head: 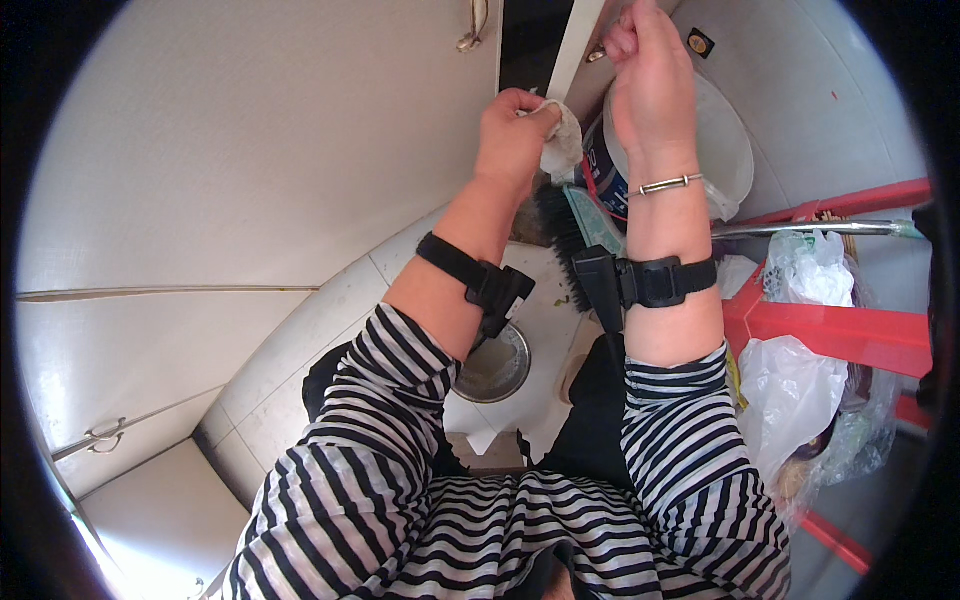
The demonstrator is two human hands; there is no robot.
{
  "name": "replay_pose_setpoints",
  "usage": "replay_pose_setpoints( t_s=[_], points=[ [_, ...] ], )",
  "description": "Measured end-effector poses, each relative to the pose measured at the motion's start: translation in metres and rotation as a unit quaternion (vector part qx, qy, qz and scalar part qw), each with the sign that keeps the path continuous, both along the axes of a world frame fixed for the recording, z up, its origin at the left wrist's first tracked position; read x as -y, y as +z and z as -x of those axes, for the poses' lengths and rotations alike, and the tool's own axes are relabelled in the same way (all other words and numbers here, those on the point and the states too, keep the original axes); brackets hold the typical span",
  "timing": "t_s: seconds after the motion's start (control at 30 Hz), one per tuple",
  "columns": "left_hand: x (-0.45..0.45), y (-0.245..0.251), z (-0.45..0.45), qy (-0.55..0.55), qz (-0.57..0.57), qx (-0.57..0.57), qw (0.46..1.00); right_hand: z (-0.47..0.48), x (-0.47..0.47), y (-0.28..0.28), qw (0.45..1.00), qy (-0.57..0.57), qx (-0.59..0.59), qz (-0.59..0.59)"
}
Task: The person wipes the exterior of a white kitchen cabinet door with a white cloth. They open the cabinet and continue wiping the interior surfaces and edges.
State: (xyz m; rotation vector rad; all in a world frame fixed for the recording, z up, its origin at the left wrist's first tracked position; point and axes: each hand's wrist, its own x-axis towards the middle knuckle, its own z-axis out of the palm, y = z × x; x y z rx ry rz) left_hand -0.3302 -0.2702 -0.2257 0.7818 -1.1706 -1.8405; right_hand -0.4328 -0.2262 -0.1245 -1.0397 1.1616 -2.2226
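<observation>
My left hand point(514, 139) pinches a damp-looking whitish cloth point(564, 142), which hangs from the fingers near the lower end of an open cabinet door point(571, 49). My right hand point(651, 82) is farther up, its fingers curled at the metal handle point(597, 54) on that door's outer face. Part of the handle shows beside the fingers; the rest is hidden. Left of the door edge is the dark cabinet opening point(534, 45). Below my left forearm, a metal basin point(495, 367) of cloudy water stands on the tiled floor.
Behind my right wrist stands a large white bucket point(724, 135). A broom head with dark bristles point(559, 225) leans by it. To the right, a red-framed rack point(832, 330) holds plastic bags point(795, 382). Pale cabinet doors point(262, 150) line the left side.
</observation>
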Motion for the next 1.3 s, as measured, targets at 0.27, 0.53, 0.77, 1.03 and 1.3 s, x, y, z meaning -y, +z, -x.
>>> replay_pose_setpoints(
  t_s=[0.27, 0.53, 0.77, 1.03, 1.3],
  points=[
    [-0.001, -0.005, -0.002, 0.021, 0.012, 0.047, 0.999, -0.002, 0.001, 0.002, 1.0, -0.003, 0.015, -0.001],
    [-0.002, -0.002, 0.003, 0.026, 0.019, -0.012, 0.999, 0.0, 0.001, -0.001, 1.0, -0.003, 0.012, 0.004],
    [0.003, -0.001, -0.003, 0.001, 0.018, 0.063, 0.998, -0.002, 0.001, 0.0, 1.0, -0.01, 0.029, -0.005],
    [0.005, -0.002, 0.0, 0.017, 0.057, 0.06, 0.996, -0.001, 0.001, 0.0, 1.0, -0.008, -0.004, 0.002],
    [0.0, -0.01, -0.002, 0.004, 0.036, 0.092, 0.995, -0.003, 0.001, 0.0, 1.0, -0.011, 0.012, -0.006]
  ],
)
